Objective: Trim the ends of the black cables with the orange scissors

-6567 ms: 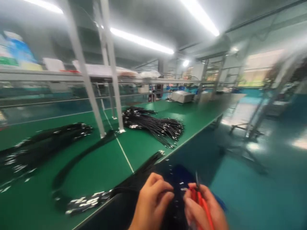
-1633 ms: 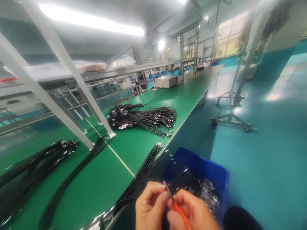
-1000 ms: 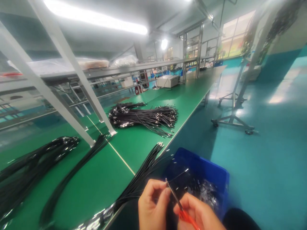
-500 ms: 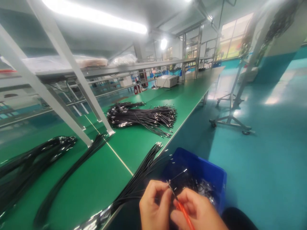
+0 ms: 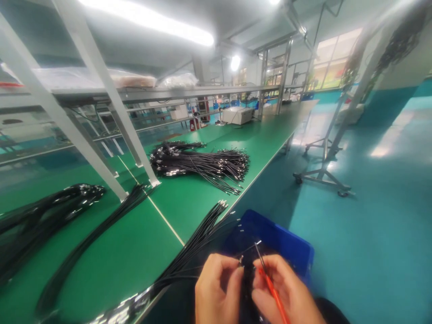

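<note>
Over the blue bin, my left hand pinches the end of a thin black cable, with its small metal tip showing between thumb and forefinger. My right hand is closed round a red-handled tool with a slim dark metal shaft pointing up and away; its exact kind is unclear. The shaft's tip is apart from the cable end in my left hand. A bundle of black cables with pale metal ends lies along the table's edge, to the left of my hands.
The blue bin stands below my hands beside the green table. A big heap of black cables and further bundles lie on it. White posts rise from the table. A wheeled metal stand is on the floor.
My right hand and the red-handled tool have moved right, away from my left hand; the tool's tip has left the cable end. My left hand has hardly moved.
</note>
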{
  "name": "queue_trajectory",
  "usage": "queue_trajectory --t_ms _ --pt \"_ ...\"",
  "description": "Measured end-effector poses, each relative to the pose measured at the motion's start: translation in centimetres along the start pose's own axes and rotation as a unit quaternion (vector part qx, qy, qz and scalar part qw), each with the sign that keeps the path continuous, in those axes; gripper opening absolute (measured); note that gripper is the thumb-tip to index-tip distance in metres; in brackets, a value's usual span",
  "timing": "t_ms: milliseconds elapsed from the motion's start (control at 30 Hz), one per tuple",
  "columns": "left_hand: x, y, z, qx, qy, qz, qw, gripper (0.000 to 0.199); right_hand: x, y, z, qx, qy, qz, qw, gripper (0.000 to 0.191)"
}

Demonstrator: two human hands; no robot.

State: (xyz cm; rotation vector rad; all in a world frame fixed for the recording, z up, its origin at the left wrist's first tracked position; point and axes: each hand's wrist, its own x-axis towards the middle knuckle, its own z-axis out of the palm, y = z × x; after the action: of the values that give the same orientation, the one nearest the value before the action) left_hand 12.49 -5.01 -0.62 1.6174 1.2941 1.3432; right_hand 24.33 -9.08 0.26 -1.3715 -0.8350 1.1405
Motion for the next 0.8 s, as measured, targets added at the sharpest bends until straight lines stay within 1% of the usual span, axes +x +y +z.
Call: queue_trajectory --t_ms 100,200,300,400,433,467,500,567,600,633,667,733,800 --pt "-0.1 0.4 0.0 0.006 -0.006 0.023 1.000 0.011 0.4 -0.7 -0.2 0.026 0.007 -0.024 0.999 0.028" --pt "-0.2 0.7 0.1 0.003 -0.008 0.037 0.999 0.013 0.8 -0.7 -0.6 0.021 0.001 -0.024 0.999 0.026" --pt "-0.2 0.9 0.1 -0.002 -0.014 0.041 0.999 0.012 0.8 -0.5 -0.7 0.018 0.011 -0.023 1.000 0.029" --pt "0.0 0.9 0.0 -0.004 -0.019 0.026 0.999 0.011 0.7 -0.7 -0.5 0.045 0.023 -0.032 0.998 0.030" --pt "0.1 0.8 -0.1 -0.005 -0.023 0.015 1.000 0.011 0.6 -0.7 -0.5 0.053 0.012 -0.026 0.998 0.031" --pt "0.3 0.7 -0.3 -0.009 -0.032 0.004 0.999 0.010 0.6 -0.7 -0.7 0.059 -0.018 -0.010 0.998 0.033" --pt "0.5 0.7 -0.4 -0.015 -0.045 -0.008 0.999 0.010 0.7 -0.5 -0.9 0.064 -0.065 0.014 0.996 0.037" --pt "0.9 0.6 -0.8 -0.034 -0.076 -0.033 0.996 0.009 0.9 0.1 -1.5 0.068 -0.174 0.068 0.980 0.045" --pt "1.0 0.6 -1.0 -0.045 -0.090 -0.044 0.994 0.009 1.0 0.6 -1.9 0.066 -0.218 0.088 0.970 0.048" --pt "1.1 0.6 -1.1 -0.053 -0.098 -0.054 0.992 0.009 1.2 1.0 -2.2 0.063 -0.246 0.102 0.962 0.049" --pt "1.2 0.6 -1.2 -0.060 -0.102 -0.062 0.991 0.009 1.3 1.4 -2.5 0.058 -0.255 0.109 0.959 0.050" --pt "1.3 0.7 -1.3 -0.064 -0.106 -0.068 0.990 0.008 1.4 1.8 -2.8 0.051 -0.247 0.117 0.960 0.051" --pt "1.2 0.8 -1.3 -0.062 -0.108 -0.065 0.990 0.008 1.4 1.5 -2.9 0.049 -0.238 0.126 0.962 0.055"
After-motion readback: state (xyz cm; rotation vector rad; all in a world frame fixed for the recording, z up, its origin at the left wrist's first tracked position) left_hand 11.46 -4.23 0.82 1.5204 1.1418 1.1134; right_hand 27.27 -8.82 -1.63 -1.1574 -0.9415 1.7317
